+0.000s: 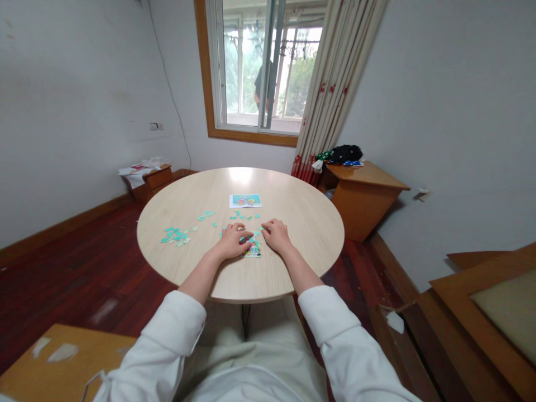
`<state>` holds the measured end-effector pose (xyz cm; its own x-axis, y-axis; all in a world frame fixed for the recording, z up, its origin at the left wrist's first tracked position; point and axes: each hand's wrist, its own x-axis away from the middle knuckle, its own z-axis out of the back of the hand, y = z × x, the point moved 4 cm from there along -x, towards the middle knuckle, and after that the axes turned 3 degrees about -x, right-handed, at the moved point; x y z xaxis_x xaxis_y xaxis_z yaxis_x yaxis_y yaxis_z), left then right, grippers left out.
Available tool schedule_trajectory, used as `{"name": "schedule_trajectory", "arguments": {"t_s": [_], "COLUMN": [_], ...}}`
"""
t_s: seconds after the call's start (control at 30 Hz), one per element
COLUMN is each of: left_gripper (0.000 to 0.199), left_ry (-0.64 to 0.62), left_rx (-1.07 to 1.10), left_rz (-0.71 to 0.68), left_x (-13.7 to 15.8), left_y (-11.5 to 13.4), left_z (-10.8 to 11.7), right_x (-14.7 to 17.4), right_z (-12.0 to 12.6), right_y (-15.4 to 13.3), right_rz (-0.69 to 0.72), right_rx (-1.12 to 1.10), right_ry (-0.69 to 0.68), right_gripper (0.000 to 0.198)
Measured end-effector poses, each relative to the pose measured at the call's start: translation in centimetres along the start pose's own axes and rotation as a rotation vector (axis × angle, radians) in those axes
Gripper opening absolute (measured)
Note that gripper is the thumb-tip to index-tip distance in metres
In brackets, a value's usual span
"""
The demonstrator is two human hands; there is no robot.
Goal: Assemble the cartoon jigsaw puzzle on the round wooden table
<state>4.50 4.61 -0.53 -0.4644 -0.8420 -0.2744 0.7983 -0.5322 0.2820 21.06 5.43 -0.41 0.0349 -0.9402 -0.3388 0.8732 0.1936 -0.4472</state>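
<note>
A partly joined jigsaw puzzle [252, 251] with a colourful picture lies near the front of the round table [293, 268]. My left hand [233, 242] rests over its left side, fingers and thumb apart, hiding part of it. At the upper right of the puzzle, the bent fingertips of my right hand [276, 235] are closed at a small teal puzzle piece [260, 228]. Loose pieces [237, 213] lie beyond my hands, and a larger heap of teal pieces [175, 235] is spread out to the left.
A picture sheet [245, 201] lies beyond the pieces. Behind the table to the right, a wooden cabinet [368, 181] bears dark cloth; a small stand [159, 177] with papers is at the left. A person [264, 86] shows in the window. Wooden furniture [481, 301] stands at right.
</note>
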Motion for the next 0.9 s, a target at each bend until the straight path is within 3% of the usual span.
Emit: {"name": "schedule_trajectory", "arguments": {"t_s": [0.6,0.9], "left_gripper": [0.034,0.032], "left_ry": [-0.023,0.001], "left_rx": [-0.005,0.013], "left_rz": [0.024,0.029], "left_x": [0.08,0.0], "left_y": [0.15,0.06], "left_z": [0.27,0.23], "right_x": [-0.2,-0.23], "right_z": [-0.29,-0.16], "right_y": [0.21,0.06], "right_rz": [-0.02,-0.005], "right_rx": [0.008,0.05], "right_ry": [-0.019,-0.003], "right_gripper": [0.016,0.022]}}
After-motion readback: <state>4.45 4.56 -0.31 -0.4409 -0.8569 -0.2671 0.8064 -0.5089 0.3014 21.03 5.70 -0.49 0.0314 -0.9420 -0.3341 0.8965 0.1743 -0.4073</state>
